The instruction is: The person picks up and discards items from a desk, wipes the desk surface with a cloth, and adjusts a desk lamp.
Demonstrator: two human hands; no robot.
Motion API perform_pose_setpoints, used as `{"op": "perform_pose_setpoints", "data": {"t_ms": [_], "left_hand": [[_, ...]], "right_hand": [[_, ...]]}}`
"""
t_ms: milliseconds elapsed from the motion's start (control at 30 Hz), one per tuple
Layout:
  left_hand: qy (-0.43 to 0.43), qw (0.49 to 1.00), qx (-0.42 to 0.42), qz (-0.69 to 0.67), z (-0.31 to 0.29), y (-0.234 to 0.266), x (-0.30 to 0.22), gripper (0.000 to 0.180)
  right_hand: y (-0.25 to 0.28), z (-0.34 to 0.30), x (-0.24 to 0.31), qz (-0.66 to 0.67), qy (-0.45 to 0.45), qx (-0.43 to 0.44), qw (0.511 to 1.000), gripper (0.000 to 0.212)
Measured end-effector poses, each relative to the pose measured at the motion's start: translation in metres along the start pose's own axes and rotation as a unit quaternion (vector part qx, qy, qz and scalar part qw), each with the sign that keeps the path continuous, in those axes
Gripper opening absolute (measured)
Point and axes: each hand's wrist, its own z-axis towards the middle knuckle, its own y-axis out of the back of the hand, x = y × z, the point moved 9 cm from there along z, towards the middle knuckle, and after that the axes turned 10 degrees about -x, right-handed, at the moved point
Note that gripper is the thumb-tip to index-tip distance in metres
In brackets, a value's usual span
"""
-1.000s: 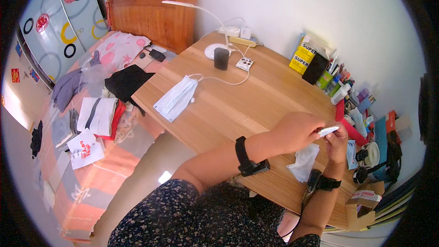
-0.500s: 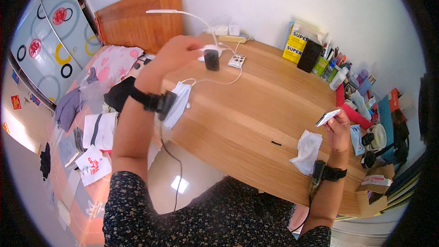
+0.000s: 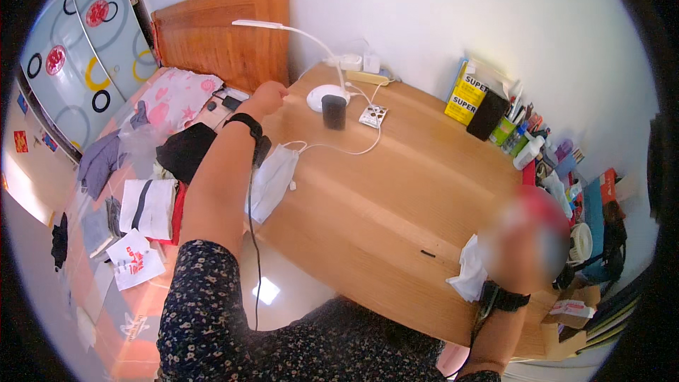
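Black cup [image 3: 334,112] stands upright on the desk [image 3: 396,191], touching the front of the white lamp base [image 3: 322,97], at about 3 o'clock from the left hand [image 3: 269,95]. That hand is near it but apart, fingers curled together, nothing seen in them. It looks like a reach step; closing on the cup would need the fingers to spread first. Right hand [image 3: 523,240] is blurred, grip can't tell, with a crumpled tissue [image 3: 470,272] just beside it at 8 o'clock.

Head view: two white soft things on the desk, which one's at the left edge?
The face mask, draped over the left edge of the desk beside the left forearm. The crumpled tissue lies near the right wrist.
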Motion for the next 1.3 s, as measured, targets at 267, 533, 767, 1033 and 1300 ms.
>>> {"op": "perform_pose_setpoints", "data": {"t_ms": [267,533,767,1033,1300], "left_hand": [[0.05,0.996,0.014,0.077,0.014,-0.032,0.021,0.02],[0.025,0.997,0.031,0.064,0.018,-0.034,0.01,0.014],[0.007,0.987,0.066,0.148,0.024,-0.045,0.009,0.012],[0.084,0.932,0.241,-0.257,-0.015,0.009,-0.056,0.008],[-0.226,0.899,0.356,-0.119,-0.111,0.007,-0.239,0.014]], "right_hand": [[-0.017,-0.005,0.01,0.027,0.01,0.01,1.0,0.035],[-0.005,0.001,-0.005,-0.011,-0.074,-0.006,0.997,0.032],[0.009,-0.005,-0.011,-0.019,-0.035,-0.045,0.998,0.029],[-0.01,0.008,0.002,-0.055,-0.034,-0.024,0.998,0.019],[-0.009,0.004,-0.007,-0.058,-0.042,-0.012,0.997,0.016]]}}
